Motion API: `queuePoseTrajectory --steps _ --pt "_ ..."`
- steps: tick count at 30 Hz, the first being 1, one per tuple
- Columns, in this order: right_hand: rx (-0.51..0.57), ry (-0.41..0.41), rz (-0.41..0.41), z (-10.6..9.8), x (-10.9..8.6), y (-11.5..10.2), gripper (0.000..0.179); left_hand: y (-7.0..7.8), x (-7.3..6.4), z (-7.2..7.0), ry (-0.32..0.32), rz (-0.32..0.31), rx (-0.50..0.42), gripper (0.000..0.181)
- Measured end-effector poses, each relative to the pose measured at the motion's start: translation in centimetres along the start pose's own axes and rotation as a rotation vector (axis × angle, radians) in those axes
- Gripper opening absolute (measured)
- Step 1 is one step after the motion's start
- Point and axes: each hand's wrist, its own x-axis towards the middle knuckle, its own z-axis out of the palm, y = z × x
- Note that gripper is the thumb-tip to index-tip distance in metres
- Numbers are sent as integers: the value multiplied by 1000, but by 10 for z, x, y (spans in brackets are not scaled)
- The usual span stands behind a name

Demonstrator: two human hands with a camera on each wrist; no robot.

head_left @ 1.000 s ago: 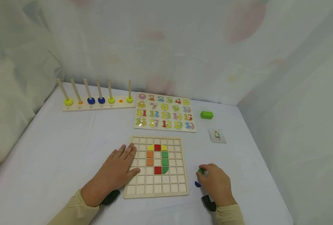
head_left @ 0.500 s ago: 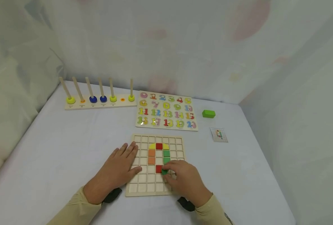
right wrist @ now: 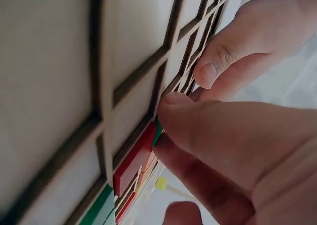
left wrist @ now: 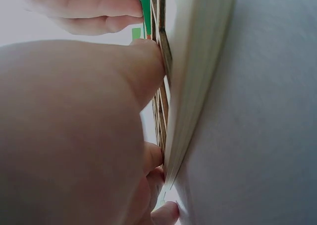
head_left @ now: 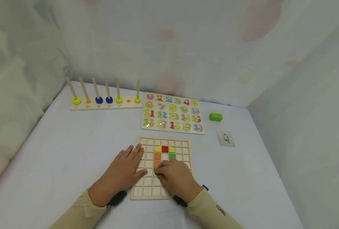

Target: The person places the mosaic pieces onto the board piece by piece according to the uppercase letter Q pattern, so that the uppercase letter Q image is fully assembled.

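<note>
My left hand (head_left: 124, 170) lies with straight fingers over the left edge of the wooden grid board (head_left: 134, 194). With thumb and fingertips my right hand (head_left: 177, 178) pinches a green tile (right wrist: 158, 131) at the lower left corner of a ring of coloured tiles. A red tile (right wrist: 134, 158) sits beside it, largely covered by the hand in the head view. Higher in the ring are orange tiles (head_left: 157, 156), a green square tile (head_left: 172, 156), two yellow curved tiles (head_left: 158, 149) and another red tile (head_left: 165, 149). My right hand hides the ring's lower right.
A small blue piece (head_left: 205, 187) lies by the right sleeve. Behind the board is a number puzzle (head_left: 173, 113), with a peg stand (head_left: 106, 106) to its left. A green block (head_left: 216, 117) and a small pattern card (head_left: 226, 138) lie on the right.
My right hand has moved left from the table beside the board, carrying the green tile onto the grid's lower left ring corner. My left hand has stayed on the board edge.
</note>
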Motion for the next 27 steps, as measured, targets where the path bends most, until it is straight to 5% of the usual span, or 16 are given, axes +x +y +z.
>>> queuePoseTrajectory --steps 7,11,21,27 --pt "-77 38 -66 -4 2 3 10 1 0 -4 11 -3 -3 85" --pt "-27 89 -63 -12 -9 3 12 1 1 -1 10 -1 -10 86" --pt "91 253 200 -29 -74 43 19 1 3 4 24 5 5 87" --pt "143 204 456 -30 -116 72 21 0 3 4 15 1 12 87"
